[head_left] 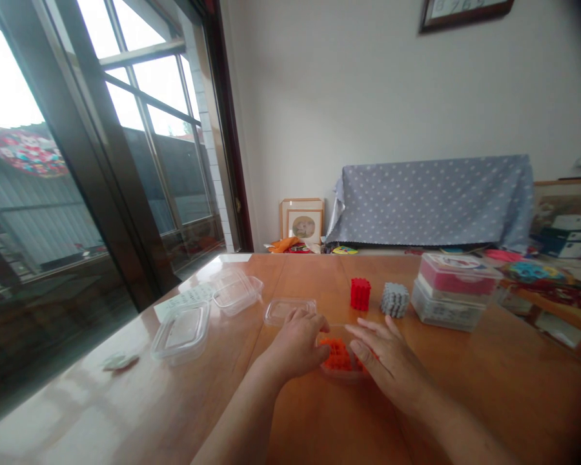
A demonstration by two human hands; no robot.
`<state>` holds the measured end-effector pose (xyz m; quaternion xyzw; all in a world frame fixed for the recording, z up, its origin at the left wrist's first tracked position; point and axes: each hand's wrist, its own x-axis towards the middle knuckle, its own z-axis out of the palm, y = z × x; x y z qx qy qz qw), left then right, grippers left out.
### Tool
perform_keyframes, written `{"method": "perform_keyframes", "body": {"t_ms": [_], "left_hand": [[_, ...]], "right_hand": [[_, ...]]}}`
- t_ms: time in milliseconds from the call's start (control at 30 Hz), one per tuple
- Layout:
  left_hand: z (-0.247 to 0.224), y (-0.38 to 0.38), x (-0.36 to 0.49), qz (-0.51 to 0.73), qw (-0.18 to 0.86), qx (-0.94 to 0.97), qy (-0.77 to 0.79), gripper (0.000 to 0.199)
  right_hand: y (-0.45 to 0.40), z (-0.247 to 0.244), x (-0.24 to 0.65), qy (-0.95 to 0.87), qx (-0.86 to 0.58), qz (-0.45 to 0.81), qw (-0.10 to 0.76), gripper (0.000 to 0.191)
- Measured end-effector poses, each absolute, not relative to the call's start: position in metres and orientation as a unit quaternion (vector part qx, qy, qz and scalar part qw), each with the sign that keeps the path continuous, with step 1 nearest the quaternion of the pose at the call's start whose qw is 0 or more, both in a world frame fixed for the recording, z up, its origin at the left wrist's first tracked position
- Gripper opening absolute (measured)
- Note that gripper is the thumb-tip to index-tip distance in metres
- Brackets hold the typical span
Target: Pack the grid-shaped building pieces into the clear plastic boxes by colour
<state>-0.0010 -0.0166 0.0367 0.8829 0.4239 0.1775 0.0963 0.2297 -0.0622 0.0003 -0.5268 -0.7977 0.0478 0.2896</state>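
A clear plastic container (345,374) with bright orange lattice-like plastic pieces (336,354) in it stands on the table between my hands. My left hand (297,342) is at its left side, fingers bent round the rim and thumb beside the orange pieces. Over the right side reaches my right hand (390,361), its fingers stretched out and apart, thumb above the pieces. Part of the container is hidden under both hands. Just beyond stand a red ridged block (360,294) and a grey block of stacked pieces (394,300). A clear flat lid (283,311) lies behind my left hand.
Clear empty containers (181,330) (235,292) stand on the left of the wooden table (213,407), near a small pale packet (121,361). Stacked boxes (455,294), one with pink contents, stand at the right. A glass door (126,161) is at the left.
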Motion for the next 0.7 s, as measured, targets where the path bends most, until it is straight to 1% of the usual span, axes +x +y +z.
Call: {"method": "perform_keyframes", "body": {"t_ms": [100, 233, 300, 467, 700], "left_hand": [[0.037, -0.010, -0.010, 0.212, 0.091, 0.868, 0.439, 0.024], [0.036, -0.003, -0.026, 0.222, 0.104, 0.851, 0.463, 0.027], [0.035, -0.001, -0.034, 0.196, 0.120, 0.847, 0.479, 0.028], [0.031, -0.002, -0.043, 0.085, 0.153, 0.846, 0.504, 0.034], [0.029, -0.003, -0.037, 0.035, 0.153, 0.856, 0.492, 0.054]], "right_hand": [[-0.065, 0.004, 0.228, -0.807, -0.520, 0.041, 0.279, 0.043], [-0.066, 0.003, 0.227, -0.820, -0.511, 0.040, 0.255, 0.043], [-0.066, 0.001, 0.227, -0.824, -0.508, 0.049, 0.248, 0.043], [-0.063, -0.005, 0.227, -0.826, -0.506, 0.051, 0.244, 0.045], [-0.062, -0.006, 0.228, -0.824, -0.501, 0.048, 0.261, 0.046]]}}
